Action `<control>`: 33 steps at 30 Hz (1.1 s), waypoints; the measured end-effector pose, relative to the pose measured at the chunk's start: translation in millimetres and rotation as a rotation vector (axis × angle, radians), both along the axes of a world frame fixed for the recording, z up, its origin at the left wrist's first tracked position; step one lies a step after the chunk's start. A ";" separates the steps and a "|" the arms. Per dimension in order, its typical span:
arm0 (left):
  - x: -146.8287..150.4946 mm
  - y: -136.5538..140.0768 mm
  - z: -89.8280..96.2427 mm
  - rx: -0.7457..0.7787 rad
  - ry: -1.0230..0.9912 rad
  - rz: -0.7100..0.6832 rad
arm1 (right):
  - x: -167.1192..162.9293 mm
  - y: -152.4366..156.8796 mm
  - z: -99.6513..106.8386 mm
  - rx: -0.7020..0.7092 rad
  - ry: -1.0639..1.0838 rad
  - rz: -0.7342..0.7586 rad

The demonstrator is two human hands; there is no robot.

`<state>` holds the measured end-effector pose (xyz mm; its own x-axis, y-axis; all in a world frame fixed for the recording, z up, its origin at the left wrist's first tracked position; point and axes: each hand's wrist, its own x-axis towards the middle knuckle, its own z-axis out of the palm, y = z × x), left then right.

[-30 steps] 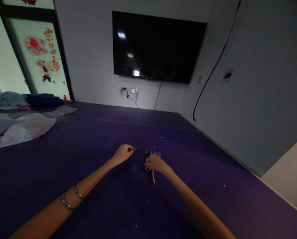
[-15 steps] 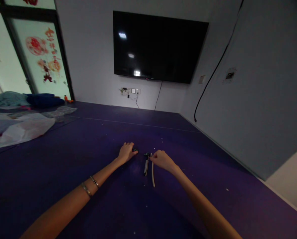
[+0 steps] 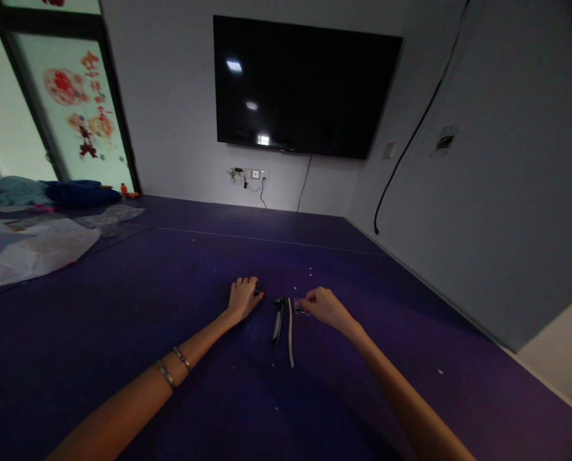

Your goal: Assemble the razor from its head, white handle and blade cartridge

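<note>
My left hand (image 3: 244,299) rests low on the purple surface, fingers closed around a small dark object (image 3: 257,292) that is mostly hidden. To its right lies a razor (image 3: 277,325) with a dark head and a grey-and-black handle, its head pointing away from me. Beside the razor is a thin, pale, slightly bent stick (image 3: 290,336). My right hand (image 3: 327,307) pinches a small clear plastic piece (image 3: 298,308) with dark parts in it, just right of the stick's far end. Its exact kind is too small to tell.
White and clear plastic sheets (image 3: 50,246) lie at the left, with blue cloth (image 3: 82,193) behind them. Small white specks dot the purple surface (image 3: 209,403). A television (image 3: 305,89) hangs on the far wall, and a black cable (image 3: 411,141) dangles at the right.
My right hand has moved slightly right, away from the pale stick, and the clear piece now shows at its fingertips. My left hand stays nearly in place, still on the dark object.
</note>
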<state>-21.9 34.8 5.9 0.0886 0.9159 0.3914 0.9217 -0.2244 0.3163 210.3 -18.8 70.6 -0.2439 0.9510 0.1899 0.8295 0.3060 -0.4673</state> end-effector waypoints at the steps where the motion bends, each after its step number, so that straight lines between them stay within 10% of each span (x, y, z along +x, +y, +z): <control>1: 0.1 0.7 1.0 0.006 -0.030 0.007 | 1.8 0.8 0.3 0.014 0.008 -0.002; 9: 14.1 -2.1 33.0 -0.031 -0.670 -0.193 | 10.0 4.3 7.9 0.140 0.275 0.056; 18: 40.4 -42.0 65.5 -0.686 -1.599 -0.448 | 2.3 -9.5 22.1 0.357 0.366 0.069; 33: 51.4 -64.9 70.6 -0.904 -1.824 -0.672 | -12.0 -36.3 44.2 0.415 0.395 0.265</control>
